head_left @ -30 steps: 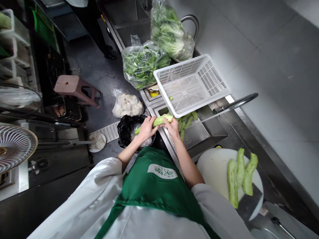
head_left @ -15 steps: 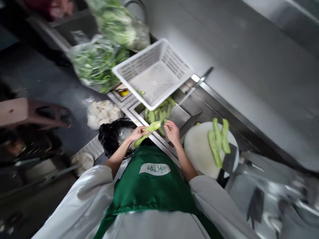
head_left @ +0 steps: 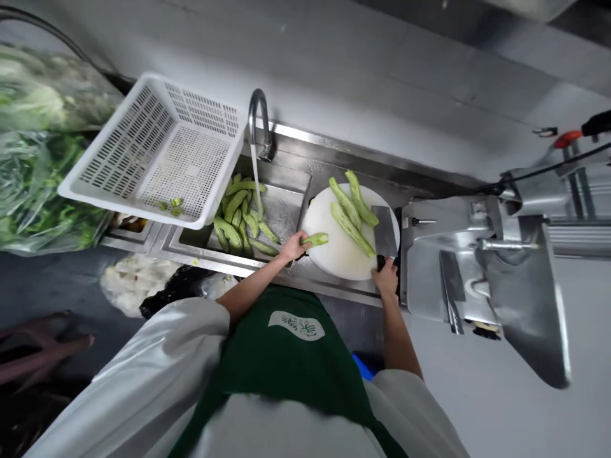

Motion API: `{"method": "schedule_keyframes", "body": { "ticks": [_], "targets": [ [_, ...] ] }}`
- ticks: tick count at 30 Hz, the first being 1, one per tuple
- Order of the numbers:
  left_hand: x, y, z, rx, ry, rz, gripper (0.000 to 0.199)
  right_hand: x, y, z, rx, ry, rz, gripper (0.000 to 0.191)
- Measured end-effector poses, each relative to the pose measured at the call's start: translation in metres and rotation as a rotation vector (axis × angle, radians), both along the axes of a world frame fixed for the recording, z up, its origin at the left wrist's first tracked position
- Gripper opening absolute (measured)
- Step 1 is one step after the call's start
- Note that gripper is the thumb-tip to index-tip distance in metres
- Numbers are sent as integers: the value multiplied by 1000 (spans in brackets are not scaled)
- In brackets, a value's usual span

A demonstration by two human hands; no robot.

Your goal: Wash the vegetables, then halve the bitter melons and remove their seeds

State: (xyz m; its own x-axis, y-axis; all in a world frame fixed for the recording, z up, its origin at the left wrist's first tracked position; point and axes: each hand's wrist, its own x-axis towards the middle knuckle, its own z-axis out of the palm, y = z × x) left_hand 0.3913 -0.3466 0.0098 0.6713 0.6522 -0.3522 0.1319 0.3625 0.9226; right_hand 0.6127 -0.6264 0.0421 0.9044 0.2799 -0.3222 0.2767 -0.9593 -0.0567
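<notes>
My left hand [head_left: 293,247] is closed around one end of a long green vegetable with wrinkled skin [head_left: 317,239], possibly a gourd. Its other end reaches over the left edge of a round white cutting board [head_left: 329,262]. At the board's right side my right hand [head_left: 386,278] grips the black handle of a cleaver [head_left: 384,230], whose blade lies flat on the board. Between the two hands, farther back, three more of the long green vegetables [head_left: 352,229] lie side by side on the board.
Left of the board, water runs from a faucet [head_left: 258,114] into a sink [head_left: 286,191] holding several green vegetables [head_left: 237,219]. A white plastic basket [head_left: 71,186] with small green scraps straddles the sink's left. Bagged greens [head_left: 42,191] stand far left; a metal basin [head_left: 424,280] is right.
My view has swung right. The left hand has carried its vegetable from over the bin bag and sink edge to the board. My right hand has moved from the sink to the cleaver's handle.
</notes>
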Motion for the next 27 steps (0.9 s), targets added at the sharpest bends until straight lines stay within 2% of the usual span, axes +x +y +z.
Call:
{"method": "schedule_keyframes", "body": {
  "ticks": [3, 6, 10, 12, 15, 19, 27],
  "targets": [
    [11, 2, -10, 450, 178, -42, 33, 14, -7, 3, 58, -22, -33, 60],
    [20, 0, -17, 623, 259, -91, 27, 8, -34, 14, 193, -88, -63, 54],
    [32, -6, -22, 656, 265, -90, 25, -33, -62, 32, 419, -110, -32, 58],
    [36, -8, -24, 657, 260, -81, 25, -56, -58, 41, 462, -19, 46, 59],
    [39, -10, -25, 657, 248, -66, 22, -80, -34, 49, 479, 175, 248, 50],
    [39, -11, -24, 661, 242, -67, 19, -95, -3, 49, 448, 314, 454, 38],
    [40, -12, -17, 582, 208, -45, 22, -94, 19, 52, 195, 357, 526, 30]
  ]
}}
